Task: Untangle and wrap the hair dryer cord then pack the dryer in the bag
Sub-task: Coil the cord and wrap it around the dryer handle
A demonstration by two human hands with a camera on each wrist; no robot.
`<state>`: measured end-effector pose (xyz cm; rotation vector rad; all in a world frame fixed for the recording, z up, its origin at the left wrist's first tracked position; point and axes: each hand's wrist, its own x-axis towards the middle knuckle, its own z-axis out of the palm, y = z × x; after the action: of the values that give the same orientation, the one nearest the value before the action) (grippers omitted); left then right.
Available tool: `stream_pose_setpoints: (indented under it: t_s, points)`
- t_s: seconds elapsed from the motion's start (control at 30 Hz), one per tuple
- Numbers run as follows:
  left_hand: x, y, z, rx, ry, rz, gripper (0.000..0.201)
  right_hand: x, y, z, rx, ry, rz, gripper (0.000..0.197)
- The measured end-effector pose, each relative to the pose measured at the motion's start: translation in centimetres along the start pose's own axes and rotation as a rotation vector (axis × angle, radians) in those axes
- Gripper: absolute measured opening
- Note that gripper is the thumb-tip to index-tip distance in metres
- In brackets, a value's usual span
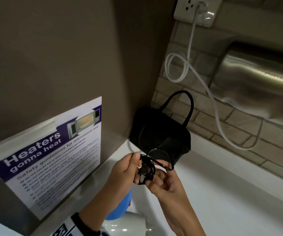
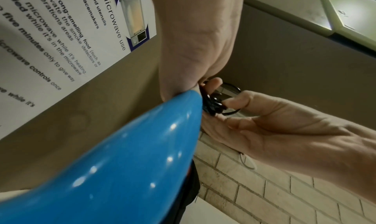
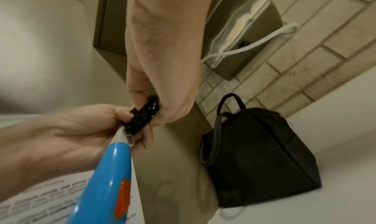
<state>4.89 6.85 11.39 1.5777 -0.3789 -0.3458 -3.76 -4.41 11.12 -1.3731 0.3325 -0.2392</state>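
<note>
The black hair dryer cord (image 1: 145, 169) is bundled in a small coil, its plug (image 1: 142, 178) showing at the front. My left hand (image 1: 128, 167) grips the coil from the left, and my right hand (image 1: 157, 182) pinches it from the right. One loose loop (image 1: 165, 166) sticks out toward the bag. The blue dryer handle (image 1: 118, 206) hangs below my left hand, with the white dryer body (image 1: 127, 225) lower still. In the right wrist view the handle (image 3: 109, 176) carries an orange switch (image 3: 122, 197) under the coil (image 3: 144, 115). The black bag (image 1: 159, 133) stands on the counter in the corner, behind the hands.
A white cable (image 1: 190, 48) runs from a wall socket (image 1: 195, 11) down to a steel wall unit (image 1: 256, 82) on the brick-tiled wall. A microwave safety poster (image 1: 52, 159) hangs on the brown wall at left. The white counter (image 1: 231, 193) stretches to the right.
</note>
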Motion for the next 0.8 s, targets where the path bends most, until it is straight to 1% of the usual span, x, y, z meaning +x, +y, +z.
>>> stream_pose_setpoints:
  t_s: [0.1, 0.2, 0.27, 0.37, 0.47, 0.53, 0.6, 0.67, 0.73, 0.8]
  points:
    - [0.1, 1.0, 0.4, -0.038, 0.019, -0.007, 0.035, 0.1, -0.2, 0.2, -0.095, 0.039, -0.033, 0.038]
    - [-0.1, 1.2, 0.8, -0.004, 0.013, 0.033, 0.034, 0.1, 0.0, 0.6, -0.154, 0.137, -0.082, 0.038]
    - [-0.1, 1.0, 0.9, 0.019, 0.001, 0.061, 0.034, 0.0, 0.2, 0.9, -0.142, 0.183, -0.098, 0.039]
    - [-0.1, 1.0, 0.8, 0.030, -0.003, 0.079, 0.033, -0.1, 0.4, 1.1, -0.042, 0.200, -0.085, 0.043]
    - [-0.1, 0.8, 0.8, 0.046, 0.021, 0.093, 0.034, -0.3, 0.3, 1.3, 0.196, 0.192, -0.039, 0.041]
    - [-0.1, 0.6, 1.0, 0.020, 0.058, 0.063, 0.037, -0.3, 0.2, 1.6, 0.266, 0.194, -0.037, 0.038]
    - [-0.2, 0.5, 1.1, -0.013, 0.088, 0.030, 0.038, -0.2, 0.4, 1.9, 0.187, 0.202, -0.083, 0.032]
    - [-0.2, 0.4, 1.1, -0.018, 0.084, 0.028, 0.037, -0.2, 0.8, 2.0, -0.022, 0.251, -0.163, 0.031]
    - [-0.3, 0.3, 1.0, -0.007, 0.048, 0.042, 0.037, -0.2, 1.3, 1.8, -0.220, 0.297, -0.307, 0.040]
    - [-0.3, 0.4, 1.0, -0.007, 0.017, 0.048, 0.036, -0.4, 1.5, 1.9, -0.391, 0.292, -0.432, 0.046]
